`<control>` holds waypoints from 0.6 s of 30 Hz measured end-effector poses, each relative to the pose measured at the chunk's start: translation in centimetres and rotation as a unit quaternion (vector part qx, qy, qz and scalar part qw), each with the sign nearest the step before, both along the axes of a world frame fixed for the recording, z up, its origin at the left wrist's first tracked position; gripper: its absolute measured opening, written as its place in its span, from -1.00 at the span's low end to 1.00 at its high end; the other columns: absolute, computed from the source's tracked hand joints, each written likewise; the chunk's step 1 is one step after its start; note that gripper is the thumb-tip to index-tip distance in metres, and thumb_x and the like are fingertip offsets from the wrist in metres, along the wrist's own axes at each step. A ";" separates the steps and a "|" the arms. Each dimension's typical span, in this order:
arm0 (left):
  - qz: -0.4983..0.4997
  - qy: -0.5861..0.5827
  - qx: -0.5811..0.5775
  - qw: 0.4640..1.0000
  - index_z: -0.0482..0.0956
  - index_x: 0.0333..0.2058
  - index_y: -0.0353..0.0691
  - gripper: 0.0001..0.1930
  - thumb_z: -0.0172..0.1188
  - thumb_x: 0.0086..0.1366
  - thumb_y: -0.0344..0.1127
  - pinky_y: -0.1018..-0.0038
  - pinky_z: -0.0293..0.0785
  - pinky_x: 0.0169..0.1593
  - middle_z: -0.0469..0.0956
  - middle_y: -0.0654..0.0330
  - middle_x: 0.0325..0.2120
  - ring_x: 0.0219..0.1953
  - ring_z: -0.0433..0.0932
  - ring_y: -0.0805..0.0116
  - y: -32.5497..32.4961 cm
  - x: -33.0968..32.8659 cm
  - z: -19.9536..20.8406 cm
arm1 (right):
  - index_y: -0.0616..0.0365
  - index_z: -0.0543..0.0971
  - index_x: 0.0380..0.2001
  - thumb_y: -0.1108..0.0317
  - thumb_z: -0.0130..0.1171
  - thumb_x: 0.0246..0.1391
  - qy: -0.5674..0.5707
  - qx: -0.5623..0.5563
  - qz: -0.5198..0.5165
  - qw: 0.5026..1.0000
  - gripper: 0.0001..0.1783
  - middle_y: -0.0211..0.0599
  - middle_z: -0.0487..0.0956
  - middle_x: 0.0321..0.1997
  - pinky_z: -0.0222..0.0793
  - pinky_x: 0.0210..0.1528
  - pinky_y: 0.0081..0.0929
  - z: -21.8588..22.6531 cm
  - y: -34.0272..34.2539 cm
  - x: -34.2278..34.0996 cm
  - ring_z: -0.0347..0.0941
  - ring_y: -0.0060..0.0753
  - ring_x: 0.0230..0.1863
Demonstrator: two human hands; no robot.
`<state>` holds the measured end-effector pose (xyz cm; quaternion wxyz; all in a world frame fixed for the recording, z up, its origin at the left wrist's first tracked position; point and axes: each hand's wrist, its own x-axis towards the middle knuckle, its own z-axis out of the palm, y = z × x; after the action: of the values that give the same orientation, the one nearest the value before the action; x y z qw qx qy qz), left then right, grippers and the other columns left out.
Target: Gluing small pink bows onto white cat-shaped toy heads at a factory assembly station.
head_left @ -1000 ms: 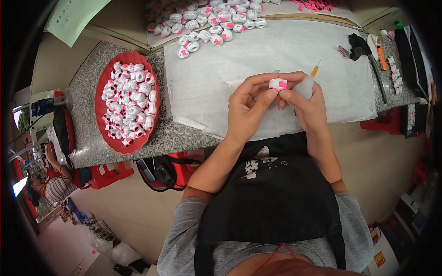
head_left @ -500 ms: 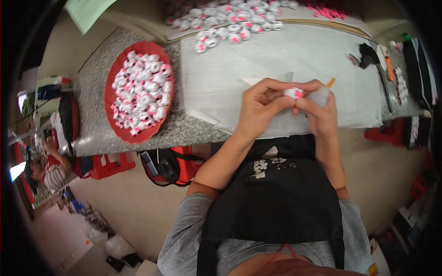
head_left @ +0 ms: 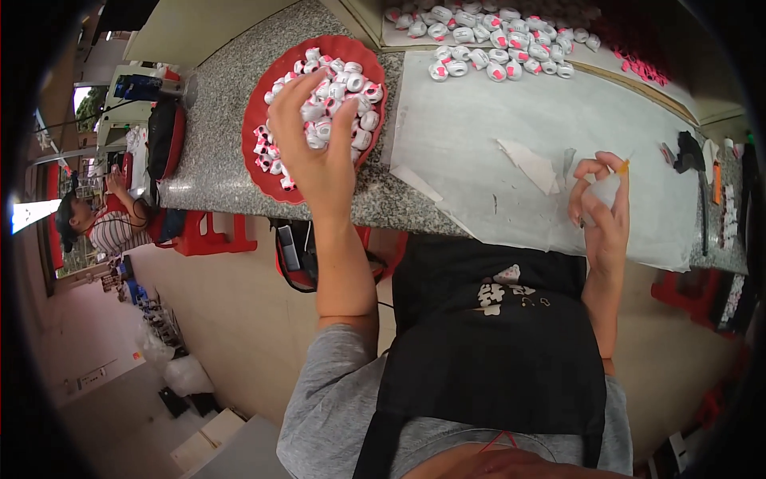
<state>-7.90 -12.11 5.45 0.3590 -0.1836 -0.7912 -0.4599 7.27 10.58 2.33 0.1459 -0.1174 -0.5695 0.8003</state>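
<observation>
Here I have the left hand (head_left: 321, 169) over the red bowl (head_left: 351, 49), fingers apart above its white-and-pink beads (head_left: 355, 82); I can't tell whether they touch. My right hand (head_left: 610, 227) has its fingers clamped around the cloudy bottle (head_left: 602, 191) over the counter's paper (head_left: 455, 120).

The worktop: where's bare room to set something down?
On the white sheet, between the beads and the paper scrap; also the granite left of the red dish. Crowded: the dish, with the left hand over it, and the sheet's back edge.
</observation>
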 end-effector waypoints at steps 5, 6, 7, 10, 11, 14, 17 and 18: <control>-0.162 -0.054 -0.305 0.937 0.41 -0.39 -0.26 -0.78 0.10 -0.13 -0.48 0.39 0.31 -0.34 0.42 0.05 -0.47 -0.43 0.40 0.14 4.2 -2.6 -1.1 | 0.20 0.14 -0.30 0.51 -0.23 -0.36 0.024 0.009 0.025 0.999 -0.62 -0.19 0.21 -0.29 0.17 -0.56 -0.60 0.5 -0.3 0.5 0.21 -0.49 -0.53; -0.145 -0.067 -0.379 0.911 0.41 -0.41 -0.26 -0.79 0.10 -0.13 -0.46 0.36 0.32 -0.37 0.42 0.05 -0.45 -0.44 0.41 0.12 4.8 -3.1 -1.8 | 0.19 0.15 -0.33 0.50 -0.26 -0.41 0.018 0.017 0.012 1.000 -0.62 -0.18 0.20 -0.31 0.16 -0.57 -0.57 0.5 -0.4 0.6 0.20 -0.46 -0.51; -0.152 -0.065 -0.376 0.912 0.41 -0.41 -0.26 -0.79 0.10 -0.13 -0.46 0.36 0.32 -0.37 0.42 0.05 -0.45 -0.44 0.41 0.12 5.5 -3.5 -2.2 | 0.19 0.15 -0.33 0.50 -0.26 -0.41 0.017 0.022 0.005 1.000 -0.62 -0.18 0.20 -0.31 0.16 -0.57 -0.57 0.5 0.0 0.9 0.20 -0.46 -0.51; -0.097 -0.193 -0.457 0.863 0.40 -0.33 -0.23 -0.76 0.07 -0.08 -0.46 0.34 0.31 -0.35 0.42 0.02 -0.44 -0.41 0.40 0.09 6.5 -4.0 -2.7 | 0.21 0.19 -0.29 0.44 -0.14 -0.23 0.019 0.020 0.008 1.000 -0.68 -0.14 0.21 -0.20 0.24 -0.51 -0.50 0.2 0.8 1.7 0.26 -0.40 -0.39; -0.110 -0.165 -0.423 0.884 0.41 -0.35 -0.22 -0.76 0.08 -0.09 -0.48 0.37 0.32 -0.37 0.42 0.04 -0.44 -0.45 0.41 0.12 6.4 -4.0 -3.0 | 0.21 0.19 -0.29 0.44 -0.14 -0.23 0.018 0.018 0.005 1.000 -0.68 -0.14 0.21 -0.20 0.24 -0.51 -0.50 0.2 1.1 2.0 0.26 -0.40 -0.39; -0.181 -0.140 -0.303 0.925 0.43 -0.37 -0.22 -0.76 0.10 -0.11 -0.53 0.46 0.33 -0.43 0.41 0.09 -0.43 -0.47 0.41 0.25 6.6 -2.7 -2.4 | 0.27 0.21 -0.19 0.42 -0.11 -0.16 -0.005 0.038 0.020 0.999 -0.62 -0.12 0.20 -0.14 0.29 -0.47 -0.49 0.3 1.9 2.5 0.28 -0.38 -0.34; -0.310 -0.193 -0.123 0.923 0.46 -0.38 -0.24 -0.75 0.13 -0.14 -0.55 0.60 0.32 -0.45 0.37 0.17 -0.42 -0.46 0.39 0.43 7.6 0.6 -1.5 | 0.32 0.17 -0.09 0.46 -0.12 -0.15 0.022 0.020 -0.034 0.999 -0.54 -0.12 0.20 -0.11 0.30 -0.49 -0.52 0.5 2.0 2.6 0.28 -0.39 -0.33; -0.376 -0.242 -0.029 0.894 0.48 -0.38 -0.23 -0.75 0.15 -0.15 -0.55 0.66 0.32 -0.44 0.34 0.22 -0.42 -0.45 0.36 0.51 8.1 1.8 -1.6 | 0.33 0.15 -0.06 0.44 -0.10 -0.14 0.027 0.041 -0.041 0.998 -0.51 -0.13 0.20 -0.11 0.30 -0.50 -0.53 0.5 2.2 2.6 0.28 -0.40 -0.32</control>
<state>-6.07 -4.05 3.85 -0.0484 -0.3608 -0.7384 -0.5677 9.90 12.74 2.87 0.1985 -0.1128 -0.5923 0.7727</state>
